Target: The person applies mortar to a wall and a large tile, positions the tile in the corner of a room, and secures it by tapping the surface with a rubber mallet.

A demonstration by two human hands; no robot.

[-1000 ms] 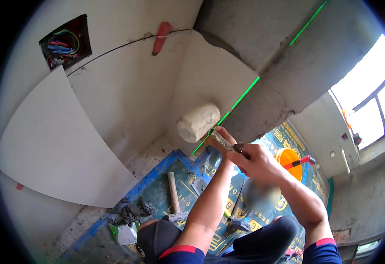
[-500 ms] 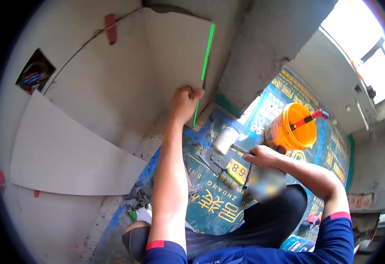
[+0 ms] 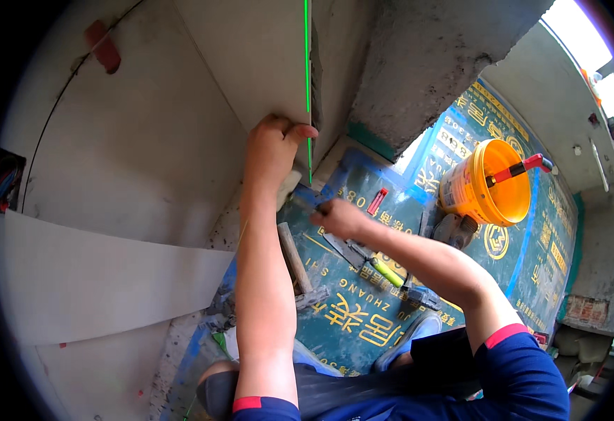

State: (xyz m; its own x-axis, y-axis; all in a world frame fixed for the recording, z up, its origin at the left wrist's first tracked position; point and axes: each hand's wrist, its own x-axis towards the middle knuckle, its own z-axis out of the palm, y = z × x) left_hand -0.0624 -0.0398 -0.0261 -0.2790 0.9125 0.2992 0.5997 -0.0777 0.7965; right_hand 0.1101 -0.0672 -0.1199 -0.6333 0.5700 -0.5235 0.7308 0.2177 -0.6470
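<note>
A large pale wall tile stands at the wall corner, a bright green line running down its right edge. My left hand grips that edge low down, thumb on the right side and fingers curled. In my right hand is the handle of a white-headed mallet. The mallet's head is close to the tile's lower part, partly hidden behind my left forearm; whether it touches the tile I cannot tell. Below my right hand, a trowel with a green handle lies on the floor. A wooden-handled tool rests beside my left forearm.
An orange-yellow bucket stands at the right with a red-and-black handle leaning out. A small red object lies on the printed green floor sheet. A rough concrete column rises beyond. At left, another pale tile covers the wall.
My right hand has swung the mallet leftward toward the tile's lower part. The left hand still holds the tile's edge. The view has shifted, bringing the tile closer.
</note>
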